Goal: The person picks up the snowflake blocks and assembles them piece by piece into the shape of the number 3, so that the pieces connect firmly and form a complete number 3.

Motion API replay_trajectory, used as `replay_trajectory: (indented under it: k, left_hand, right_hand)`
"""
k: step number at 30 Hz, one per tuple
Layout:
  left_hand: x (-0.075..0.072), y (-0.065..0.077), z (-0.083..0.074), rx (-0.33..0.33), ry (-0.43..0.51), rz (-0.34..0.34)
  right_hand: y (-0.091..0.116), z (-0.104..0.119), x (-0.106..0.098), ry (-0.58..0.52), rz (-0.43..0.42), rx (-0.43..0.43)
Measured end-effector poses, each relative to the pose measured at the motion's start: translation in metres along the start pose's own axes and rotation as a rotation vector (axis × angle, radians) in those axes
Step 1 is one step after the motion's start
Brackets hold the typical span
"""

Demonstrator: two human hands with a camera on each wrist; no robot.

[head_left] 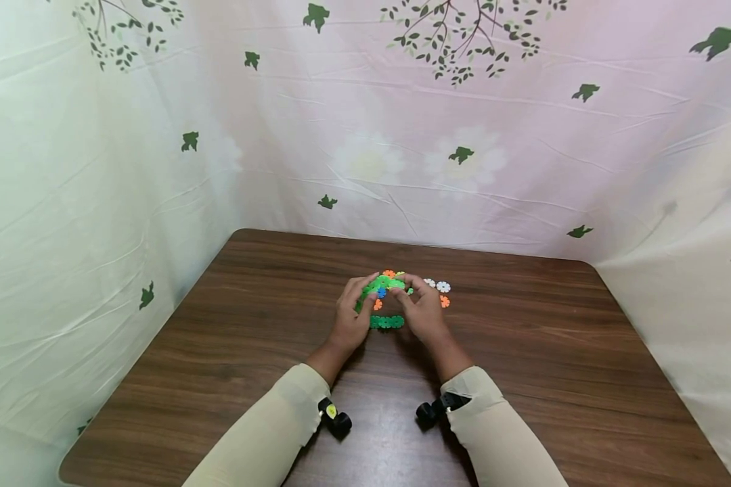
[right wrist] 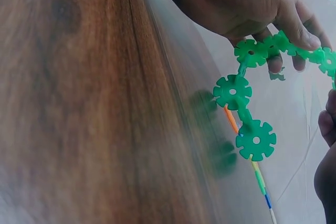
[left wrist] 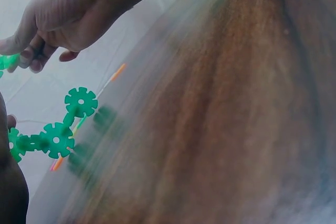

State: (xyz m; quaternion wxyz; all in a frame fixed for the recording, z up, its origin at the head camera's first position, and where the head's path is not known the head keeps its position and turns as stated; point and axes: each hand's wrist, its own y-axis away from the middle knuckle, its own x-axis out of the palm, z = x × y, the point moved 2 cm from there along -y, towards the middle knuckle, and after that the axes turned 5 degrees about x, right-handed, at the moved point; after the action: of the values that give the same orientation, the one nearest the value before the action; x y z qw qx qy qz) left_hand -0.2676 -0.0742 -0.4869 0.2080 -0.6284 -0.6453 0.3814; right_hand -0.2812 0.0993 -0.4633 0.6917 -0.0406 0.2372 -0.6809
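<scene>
Both hands hold a chain of green interlocking snowflake discs above the table. My left hand grips its left side; in the right wrist view the left thumb presses over several green discs. My right hand pinches a light green disc at the other side, as the left wrist view shows. A darker green row hangs lower, nearer me, and its discs reflect in the tabletop. Part of the chain is hidden behind the fingers.
Loose discs lie behind the hands on the brown wooden table: a blue disc, an orange disc, a white disc and several more. A leaf-printed curtain encloses the table's back and sides.
</scene>
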Motion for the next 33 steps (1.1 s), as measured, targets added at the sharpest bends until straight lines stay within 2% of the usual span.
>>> replay_trajectory:
  k: [5, 13, 20, 25, 33]
  left_hand:
    - [-0.001, 0.001, 0.001, 0.005, -0.004, -0.014]
    - [0.003, -0.001, 0.002, 0.009, -0.022, -0.055]
    - [0.001, 0.000, 0.004, 0.015, -0.022, -0.034]
    - [-0.001, 0.000, 0.002, 0.008, 0.002, -0.010]
    - [-0.001, 0.000, 0.002, 0.014, 0.023, 0.003]
  right_hand:
    - [0.001, 0.001, 0.001, -0.009, 0.020, 0.027]
    - [0.000, 0.002, 0.002, 0.004, 0.012, 0.014]
    - [0.001, 0.004, 0.001, 0.004, 0.008, 0.006]
    - [0.002, 0.006, 0.000, 0.015, 0.010, 0.031]
    - [0.003, 0.010, 0.000, 0.035, 0.048, 0.040]
